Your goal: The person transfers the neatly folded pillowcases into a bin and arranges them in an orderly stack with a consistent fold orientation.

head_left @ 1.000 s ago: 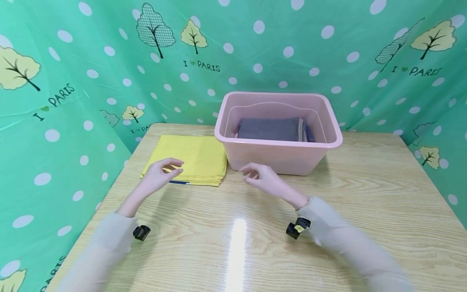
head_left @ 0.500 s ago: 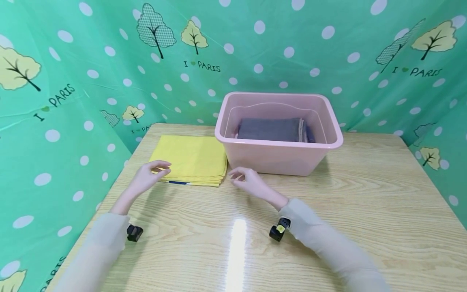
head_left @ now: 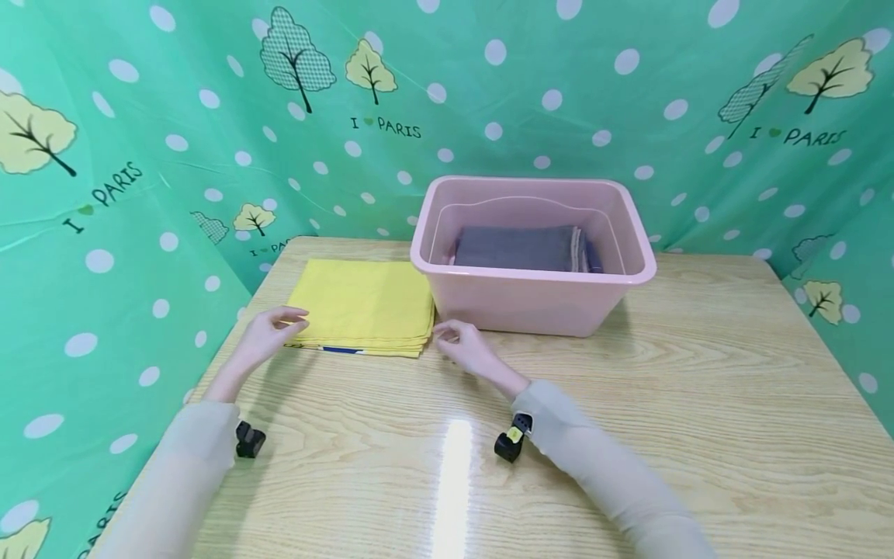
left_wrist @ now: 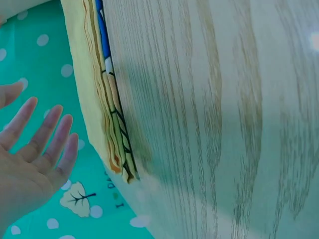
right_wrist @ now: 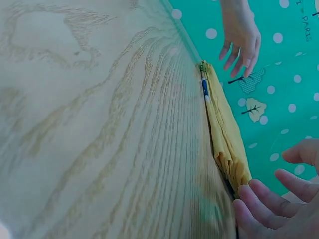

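A folded yellow cloth (head_left: 366, 299) in several layers lies on the left part of the table, with a bit of blue print showing at its front edge. My left hand (head_left: 268, 330) is at its left front corner, fingers relaxed and holding nothing. In the left wrist view those fingers (left_wrist: 45, 142) are spread apart beside the layered edge. At the cloth's right front corner is my right hand (head_left: 464, 345), loosely bent. The right wrist view shows its fingertips (right_wrist: 244, 191) right at the corner, with nothing gripped.
A pink plastic bin (head_left: 520, 299) stands just right of the cloth, with folded dark grey fabric (head_left: 517, 247) inside. A green patterned curtain (head_left: 489, 85) encloses the back and sides of the wooden table (head_left: 391, 466).
Both hands have moved left. My left hand has gone from over the cloth to its left corner; my right hand has shifted from in front of the bin to the cloth's right corner.
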`<state>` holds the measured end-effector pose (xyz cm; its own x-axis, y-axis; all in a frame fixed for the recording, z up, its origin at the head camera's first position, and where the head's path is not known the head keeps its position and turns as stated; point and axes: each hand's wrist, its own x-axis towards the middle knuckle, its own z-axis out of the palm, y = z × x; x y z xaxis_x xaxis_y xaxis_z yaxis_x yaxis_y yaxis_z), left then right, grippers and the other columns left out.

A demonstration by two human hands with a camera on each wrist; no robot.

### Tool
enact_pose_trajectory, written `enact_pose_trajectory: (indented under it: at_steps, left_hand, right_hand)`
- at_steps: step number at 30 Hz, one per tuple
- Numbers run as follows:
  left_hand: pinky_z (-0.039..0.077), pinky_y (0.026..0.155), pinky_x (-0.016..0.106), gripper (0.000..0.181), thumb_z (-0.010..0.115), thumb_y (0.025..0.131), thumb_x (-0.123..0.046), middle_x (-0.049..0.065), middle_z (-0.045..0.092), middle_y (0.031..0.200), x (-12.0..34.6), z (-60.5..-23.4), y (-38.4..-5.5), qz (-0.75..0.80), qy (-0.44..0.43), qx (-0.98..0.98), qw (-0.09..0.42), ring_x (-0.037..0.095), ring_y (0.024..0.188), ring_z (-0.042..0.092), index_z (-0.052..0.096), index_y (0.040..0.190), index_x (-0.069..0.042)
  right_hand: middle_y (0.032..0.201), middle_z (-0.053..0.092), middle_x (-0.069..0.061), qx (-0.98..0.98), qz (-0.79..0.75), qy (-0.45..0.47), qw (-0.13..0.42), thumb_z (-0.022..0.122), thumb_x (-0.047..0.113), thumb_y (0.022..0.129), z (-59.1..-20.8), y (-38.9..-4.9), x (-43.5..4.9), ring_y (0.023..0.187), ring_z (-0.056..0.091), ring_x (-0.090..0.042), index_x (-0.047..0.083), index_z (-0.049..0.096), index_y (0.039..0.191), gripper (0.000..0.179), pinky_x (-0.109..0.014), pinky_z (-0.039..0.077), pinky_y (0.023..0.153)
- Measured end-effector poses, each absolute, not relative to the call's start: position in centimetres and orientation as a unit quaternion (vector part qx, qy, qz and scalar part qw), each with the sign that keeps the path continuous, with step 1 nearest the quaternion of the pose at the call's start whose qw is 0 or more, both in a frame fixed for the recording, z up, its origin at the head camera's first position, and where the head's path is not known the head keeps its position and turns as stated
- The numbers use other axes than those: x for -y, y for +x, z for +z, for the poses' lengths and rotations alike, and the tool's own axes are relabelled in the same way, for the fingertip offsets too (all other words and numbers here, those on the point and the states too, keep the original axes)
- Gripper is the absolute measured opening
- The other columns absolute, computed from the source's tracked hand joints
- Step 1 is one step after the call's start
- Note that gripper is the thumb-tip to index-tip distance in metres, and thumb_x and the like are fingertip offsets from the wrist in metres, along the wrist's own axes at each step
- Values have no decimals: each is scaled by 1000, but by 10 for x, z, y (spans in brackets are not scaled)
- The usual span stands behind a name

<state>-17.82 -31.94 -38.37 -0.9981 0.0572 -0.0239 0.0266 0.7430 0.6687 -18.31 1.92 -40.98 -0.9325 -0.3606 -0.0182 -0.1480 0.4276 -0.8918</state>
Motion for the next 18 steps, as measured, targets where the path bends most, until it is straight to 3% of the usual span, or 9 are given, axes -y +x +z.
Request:
enact_pose_trajectory:
  at_steps: [5,10,18]
  left_hand:
    - [44,67,32,42,48,91,-27,25,53,111,325,-384,-182,354,8,-935,20,36,98,49,49,120,3]
    - [45,66,31,42,47,91,-26,27,52,112,330,-384,-185,355,0,-935,12,37,97,49,49,120,5]
    - [44,73,39,49,45,91,-32,28,48,118,337,-386,-189,356,-17,-934,20,39,103,46,46,123,5]
  right_hand:
    - [101,61,-15,-838,-520,-127,107,54,10,84,-413,-185,-14,91,58,-25,0,56,112,29,-28,48,70]
    - [101,61,-19,-825,-543,-106,116,54,9,85,-417,-186,-10,85,60,-27,-3,54,114,31,-25,49,62]
    - [107,57,-23,-796,-584,-76,140,53,7,86,-421,-188,-4,85,60,-28,-6,46,122,38,-29,51,68]
